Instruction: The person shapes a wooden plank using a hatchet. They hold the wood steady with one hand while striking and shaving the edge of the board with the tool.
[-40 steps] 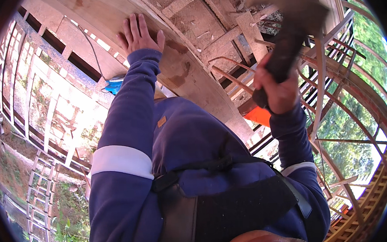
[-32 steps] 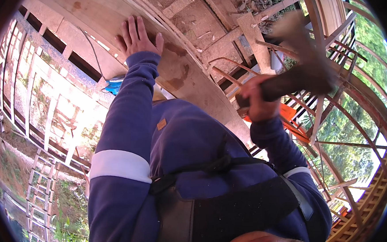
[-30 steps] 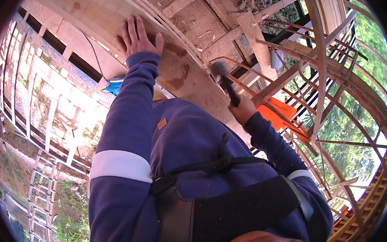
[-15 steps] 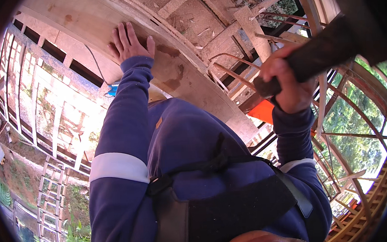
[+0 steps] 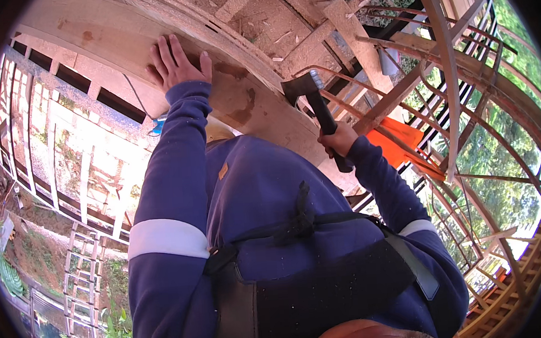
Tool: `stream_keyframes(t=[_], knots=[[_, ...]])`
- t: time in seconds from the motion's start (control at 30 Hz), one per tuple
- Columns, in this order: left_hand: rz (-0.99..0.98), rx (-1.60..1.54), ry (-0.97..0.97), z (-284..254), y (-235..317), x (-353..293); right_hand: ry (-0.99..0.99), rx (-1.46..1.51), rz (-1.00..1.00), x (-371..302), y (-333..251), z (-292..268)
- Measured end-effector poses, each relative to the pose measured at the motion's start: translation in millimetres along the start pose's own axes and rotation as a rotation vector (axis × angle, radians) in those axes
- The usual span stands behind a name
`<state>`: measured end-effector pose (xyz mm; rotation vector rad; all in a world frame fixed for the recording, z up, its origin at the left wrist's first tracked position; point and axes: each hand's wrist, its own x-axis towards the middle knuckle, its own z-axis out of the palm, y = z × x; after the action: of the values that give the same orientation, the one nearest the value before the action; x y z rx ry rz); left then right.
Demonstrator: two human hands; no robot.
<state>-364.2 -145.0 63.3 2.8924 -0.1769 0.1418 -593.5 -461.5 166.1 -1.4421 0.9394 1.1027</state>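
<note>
My left hand point(image 5: 178, 63) lies flat on a wide wooden plank point(image 5: 236, 112), its fingers spread and thumb apart. Dark damp-looking patches mark the board to the right of it. In my right hand point(image 5: 339, 139) is a hatchet point(image 5: 321, 111), gripped by its black handle. The hatchet's dark head point(image 5: 301, 88) is at the far long edge of the plank, blade toward the board; whether it has bitten into the wood I cannot tell.
Wood chips and sawdust cover the ground beyond the plank, among timber pieces point(image 5: 357, 40). Bent rods and wooden bars point(image 5: 458, 95) crowd the right side, near an orange sheet point(image 5: 399, 139). A blue object with a cord point(image 5: 157, 125) sits left of my left forearm.
My right hand has swung the hatchet down from its raised place at the right to the plank's far edge. My left hand stays on the board, nearly unmoved.
</note>
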Motion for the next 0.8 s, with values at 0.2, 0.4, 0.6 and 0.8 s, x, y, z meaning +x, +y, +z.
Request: stream_keyframes(t=[0.2, 0.4, 0.6, 0.8], knots=[[0.009, -0.027, 0.006, 2.9, 1.1, 5.7, -0.006, 0.102, 0.008, -16.8, -31.1, 7.1], [0.010, -0.022, 0.003, 4.9, -2.2, 0.3, 0.290, 0.244, -1.190, -113.2, -186.8, 16.9], [0.012, -0.032, 0.018, 4.4, 3.4, 5.9, 0.351, 0.417, -1.296, -81.9, -123.6, 49.1], [-0.010, -0.032, 0.056, 7.3, -3.4, 10.3, 0.322, -0.738, -0.368, 1.2, 3.6, 12.0]])
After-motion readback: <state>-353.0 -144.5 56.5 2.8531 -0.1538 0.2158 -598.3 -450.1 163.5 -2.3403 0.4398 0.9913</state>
